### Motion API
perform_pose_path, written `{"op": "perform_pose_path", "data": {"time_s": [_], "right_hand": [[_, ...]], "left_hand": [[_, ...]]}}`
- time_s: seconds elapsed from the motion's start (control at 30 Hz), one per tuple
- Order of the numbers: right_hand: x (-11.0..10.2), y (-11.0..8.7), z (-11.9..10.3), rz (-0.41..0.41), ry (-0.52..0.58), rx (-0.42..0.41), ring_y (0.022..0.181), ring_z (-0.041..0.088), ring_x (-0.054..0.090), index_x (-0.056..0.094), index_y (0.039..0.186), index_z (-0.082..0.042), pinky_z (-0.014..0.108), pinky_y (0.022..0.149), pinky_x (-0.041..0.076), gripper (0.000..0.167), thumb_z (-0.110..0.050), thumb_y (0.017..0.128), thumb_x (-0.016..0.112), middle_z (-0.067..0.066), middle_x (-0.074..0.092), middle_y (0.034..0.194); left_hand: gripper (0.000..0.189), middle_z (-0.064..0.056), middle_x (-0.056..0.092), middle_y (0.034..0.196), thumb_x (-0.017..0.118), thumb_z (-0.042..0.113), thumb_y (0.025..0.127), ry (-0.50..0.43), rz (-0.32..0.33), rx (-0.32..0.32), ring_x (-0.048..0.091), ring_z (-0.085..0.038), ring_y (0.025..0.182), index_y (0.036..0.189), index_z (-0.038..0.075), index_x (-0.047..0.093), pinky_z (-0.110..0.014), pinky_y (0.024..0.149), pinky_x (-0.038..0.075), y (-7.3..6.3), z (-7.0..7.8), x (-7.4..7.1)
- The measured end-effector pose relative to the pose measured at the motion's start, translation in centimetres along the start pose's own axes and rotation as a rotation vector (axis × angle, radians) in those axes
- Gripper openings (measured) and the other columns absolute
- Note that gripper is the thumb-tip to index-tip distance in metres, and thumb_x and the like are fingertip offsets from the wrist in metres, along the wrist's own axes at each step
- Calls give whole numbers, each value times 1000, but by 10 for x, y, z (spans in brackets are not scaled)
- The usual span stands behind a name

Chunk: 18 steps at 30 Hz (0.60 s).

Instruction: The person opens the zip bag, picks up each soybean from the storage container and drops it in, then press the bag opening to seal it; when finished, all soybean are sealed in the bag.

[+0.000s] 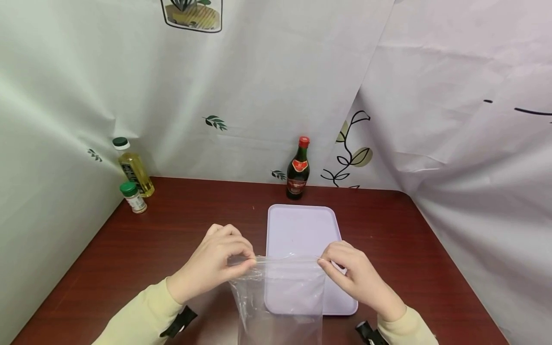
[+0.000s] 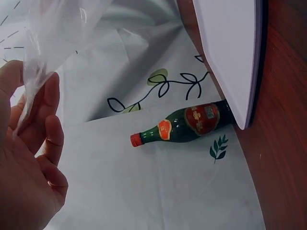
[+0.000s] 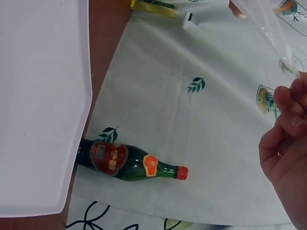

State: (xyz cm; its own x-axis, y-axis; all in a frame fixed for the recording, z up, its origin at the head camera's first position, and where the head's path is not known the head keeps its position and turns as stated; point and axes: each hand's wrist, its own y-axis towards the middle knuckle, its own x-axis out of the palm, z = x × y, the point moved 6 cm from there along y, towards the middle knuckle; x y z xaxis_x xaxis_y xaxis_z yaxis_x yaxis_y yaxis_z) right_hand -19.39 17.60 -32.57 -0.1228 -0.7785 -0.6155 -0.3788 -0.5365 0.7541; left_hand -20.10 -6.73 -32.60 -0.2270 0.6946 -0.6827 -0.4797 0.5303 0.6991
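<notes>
A clear plastic bag (image 1: 282, 292) hangs between the two hands, its top edge stretched across from one to the other. My left hand (image 1: 220, 256) pinches the upper left corner between thumb and fingers; the left wrist view shows the film of the bag (image 2: 38, 62) between them. At the upper right corner my right hand (image 1: 355, 273) pinches the edge the same way. Through the bag shows part of a light purple tray (image 1: 302, 230), which lies on the table below and beyond it.
A green bottle with a red cap (image 1: 297, 170) stands behind the tray, near the back edge of the dark red table (image 1: 207, 201). At the back left are an oil bottle (image 1: 135, 170) and a small green-lidded jar (image 1: 134, 197). A pale printed cloth (image 1: 258, 96) hangs around the table.
</notes>
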Motion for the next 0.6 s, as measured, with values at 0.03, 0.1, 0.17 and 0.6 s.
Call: {"op": "perform_pose_path", "data": {"time_s": [0.03,0.1,0.17,0.6], "right_hand": [[0,0,0,4,-10,-2,68,4,46,58,77,-18,13,65,36,22,-23,98,53,-13,53,73],[-1,0,0,12,-28,-7,70,4,48,59,77,-18,17,69,36,23,-24,98,52,-13,55,73],[-2,0,1,21,-39,-10,71,4,49,59,76,-18,19,71,36,24,-25,98,52,-13,55,73],[-6,-4,8,48,-53,11,69,5,47,59,75,-18,21,71,35,25,-26,98,52,-12,55,71]], "left_hand": [[9,21,64,83,74,26,81,-2,1,0,48,-3,81,76,28,66,-29,77,30,-1,-1,0],[9,21,64,83,73,27,81,-4,-2,-7,48,-3,81,76,28,66,-29,77,30,-1,-2,-1],[9,22,64,83,73,28,81,-6,-14,-21,48,-2,82,76,29,66,-28,77,30,-2,-4,-1],[14,22,64,83,76,21,77,-10,-19,-69,47,-1,80,77,31,66,-30,75,29,-8,-18,-3]]}}
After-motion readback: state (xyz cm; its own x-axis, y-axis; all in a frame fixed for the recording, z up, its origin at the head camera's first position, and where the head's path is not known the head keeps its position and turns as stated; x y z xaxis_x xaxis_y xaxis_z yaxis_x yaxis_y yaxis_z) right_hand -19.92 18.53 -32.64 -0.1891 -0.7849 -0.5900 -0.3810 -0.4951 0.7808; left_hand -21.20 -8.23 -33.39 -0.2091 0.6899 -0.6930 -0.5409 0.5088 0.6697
